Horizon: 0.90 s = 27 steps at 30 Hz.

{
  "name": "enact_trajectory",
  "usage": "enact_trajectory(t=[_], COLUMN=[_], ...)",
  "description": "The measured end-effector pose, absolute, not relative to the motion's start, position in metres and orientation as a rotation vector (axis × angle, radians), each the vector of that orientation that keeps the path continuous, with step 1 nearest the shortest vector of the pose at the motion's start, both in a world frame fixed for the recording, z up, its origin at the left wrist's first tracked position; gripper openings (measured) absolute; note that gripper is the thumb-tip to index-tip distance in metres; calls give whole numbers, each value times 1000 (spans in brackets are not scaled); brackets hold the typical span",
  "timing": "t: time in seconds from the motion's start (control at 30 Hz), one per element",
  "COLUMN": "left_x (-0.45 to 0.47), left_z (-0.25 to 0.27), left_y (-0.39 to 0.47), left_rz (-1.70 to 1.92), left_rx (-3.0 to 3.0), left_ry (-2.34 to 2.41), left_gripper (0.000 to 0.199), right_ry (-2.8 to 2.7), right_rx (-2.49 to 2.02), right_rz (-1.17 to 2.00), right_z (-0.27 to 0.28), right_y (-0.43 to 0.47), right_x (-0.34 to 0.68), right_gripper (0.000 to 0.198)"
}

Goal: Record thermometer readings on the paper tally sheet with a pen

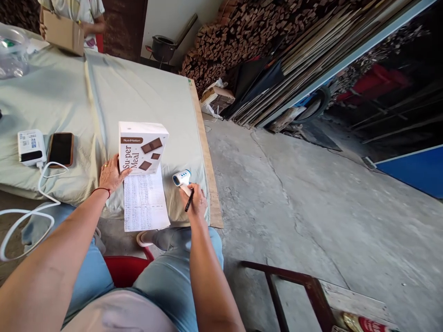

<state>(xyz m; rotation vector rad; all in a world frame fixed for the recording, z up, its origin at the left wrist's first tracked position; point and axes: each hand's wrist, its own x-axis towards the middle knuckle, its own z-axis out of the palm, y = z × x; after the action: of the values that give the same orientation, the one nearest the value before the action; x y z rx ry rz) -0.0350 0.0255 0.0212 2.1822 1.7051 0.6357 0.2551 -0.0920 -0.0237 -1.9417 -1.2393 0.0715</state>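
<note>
A white Su-per Meal box (pixel 143 152) with pictures of brown bars stands upright near the table's front edge. My left hand (pixel 111 174) grips its lower left corner, thumb on the front face. Below the box lies a sheet of paper (pixel 145 203) full of small handwriting, hanging over the edge. To the right, my right hand (pixel 196 200) is closed round the handle of a white and blue infrared thermometer (pixel 182 178), whose head points away to the upper left. A black pen (pixel 189 200) is also tucked in that hand.
On the cloth-covered table (pixel 148 92) at left are a phone (pixel 61 149) and a white power bank (pixel 32 146) with a looped cable (pixel 43 189). Across the table, a person holds a cardboard box (pixel 64 33). A wooden frame (pixel 287 276) stands at lower right.
</note>
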Motion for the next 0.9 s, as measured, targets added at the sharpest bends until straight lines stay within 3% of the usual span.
enact_trajectory(t=[0.17,0.4,0.9], left_x=[-32,-25,-24], left_z=[19,25,24], left_y=[26,22,22], left_rz=[563,429,423], left_rx=[2269,2276,2289], left_ry=[1691,1733,1706], left_gripper=[71,119,122], right_ry=[-1243,-1084,-1307], right_rx=[-1681,-1491,-1585], right_rz=[12,661,513], right_z=[-6,-14,-22], right_y=[-95,-85,-83], right_x=[222,182,171], right_gripper=[31,23,19])
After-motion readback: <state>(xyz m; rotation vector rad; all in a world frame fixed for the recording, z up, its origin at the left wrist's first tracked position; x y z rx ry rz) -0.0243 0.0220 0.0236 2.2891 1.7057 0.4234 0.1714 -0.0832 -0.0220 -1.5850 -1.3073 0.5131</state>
